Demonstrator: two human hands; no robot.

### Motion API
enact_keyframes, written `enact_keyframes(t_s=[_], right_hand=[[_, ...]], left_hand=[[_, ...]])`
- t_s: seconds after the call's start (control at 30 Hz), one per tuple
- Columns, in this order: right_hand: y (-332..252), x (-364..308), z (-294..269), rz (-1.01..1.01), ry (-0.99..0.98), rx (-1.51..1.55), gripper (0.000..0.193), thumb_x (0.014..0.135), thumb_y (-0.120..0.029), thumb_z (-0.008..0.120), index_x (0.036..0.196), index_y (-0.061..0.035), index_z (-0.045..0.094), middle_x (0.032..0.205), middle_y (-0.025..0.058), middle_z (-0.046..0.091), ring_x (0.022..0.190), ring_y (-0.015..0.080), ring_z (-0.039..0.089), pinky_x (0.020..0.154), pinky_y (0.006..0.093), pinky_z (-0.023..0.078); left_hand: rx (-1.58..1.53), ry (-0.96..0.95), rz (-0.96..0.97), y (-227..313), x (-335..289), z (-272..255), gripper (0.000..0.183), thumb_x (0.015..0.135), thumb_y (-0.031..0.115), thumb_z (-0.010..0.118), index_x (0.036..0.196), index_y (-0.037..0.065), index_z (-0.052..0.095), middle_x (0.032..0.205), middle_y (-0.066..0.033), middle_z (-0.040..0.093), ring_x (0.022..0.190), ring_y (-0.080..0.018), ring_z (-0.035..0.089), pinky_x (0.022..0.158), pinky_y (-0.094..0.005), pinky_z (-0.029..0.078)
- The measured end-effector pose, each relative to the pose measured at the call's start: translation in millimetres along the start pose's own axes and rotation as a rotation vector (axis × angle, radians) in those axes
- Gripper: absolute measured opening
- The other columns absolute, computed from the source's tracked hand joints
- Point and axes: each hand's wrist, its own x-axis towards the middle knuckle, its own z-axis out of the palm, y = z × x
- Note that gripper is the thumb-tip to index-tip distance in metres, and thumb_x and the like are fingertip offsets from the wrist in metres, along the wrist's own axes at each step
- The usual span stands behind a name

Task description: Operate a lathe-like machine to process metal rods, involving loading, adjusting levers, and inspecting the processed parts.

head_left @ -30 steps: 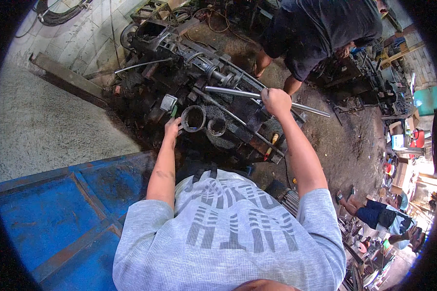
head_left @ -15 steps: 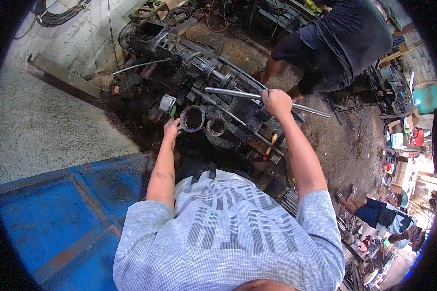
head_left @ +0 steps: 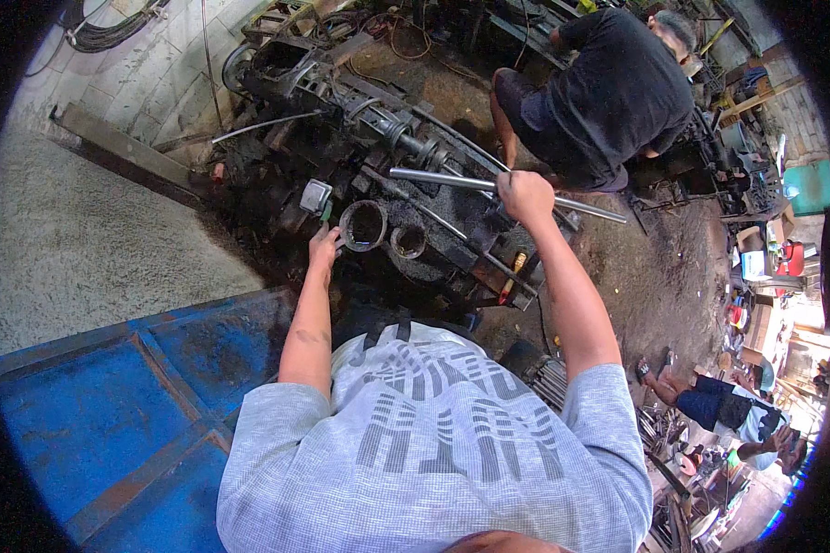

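Observation:
My right hand is wrapped round a long, smooth metal rod, whose ends stick out on both sides of the fist. The rod lies slantwise above a dark, greasy lathe-like machine. Farther left, my left hand is closed at the machine's near side, just below a green piece and a small grey box. What its fingers grip is hidden. Beside that hand stands a round, open metal container, with a smaller one to its right.
A yellow-and-red-handled tool lies at the machine's right end. A co-worker in dark clothes bends beyond the rod. Blue metal panels are at the near left. Another person is far right, among scattered parts.
The co-worker in dark clothes has moved left and bent lower, the head now showing. Both my hands and the rod stay almost where they were.

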Motion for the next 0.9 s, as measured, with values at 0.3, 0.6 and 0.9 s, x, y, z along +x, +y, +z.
enact_keyframes(t_s=[0.3,0.6,0.9], right_hand=[[5.0,0.6,7.1,-0.013,0.027,-0.008,0.039,0.083,-0.030,0.047,0.063,-0.0016,0.064,0.070,0.0215,0.063,0.069,0.0394,0.063,0.066,0.0483,0.051],[3.0,-0.2,1.0,0.028,-0.002,-0.006,0.037,0.081,-0.030,0.048,0.063,-0.0030,0.066,0.074,0.0187,0.065,0.071,0.0359,0.063,0.067,0.0458,0.051],[2.5,0.2,-0.2,0.062,-0.019,0.016,0.034,0.081,-0.030,0.048,0.065,-0.0059,0.067,0.072,0.0176,0.065,0.071,0.0354,0.063,0.067,0.0458,0.051]], left_hand=[[-0.107,0.062,0.006,-5.6,11.9,-0.8,0.059,0.090,0.020,0.059,0.142,0.005,0.037,0.127,-0.0107,0.057,0.104,-0.0219,0.061,0.087,-0.0357,0.043],[-0.075,0.162,0.093,1.7,17.5,7.3,0.054,0.087,0.008,0.061,0.133,-0.010,0.041,0.121,-0.0178,0.058,0.100,-0.0185,0.061,0.083,-0.0253,0.047],[0.023,0.084,0.087,4.9,26.8,8.1,0.055,0.088,0.014,0.060,0.133,-0.011,0.040,0.125,-0.0182,0.057,0.108,-0.0181,0.058,0.092,-0.0266,0.041]])
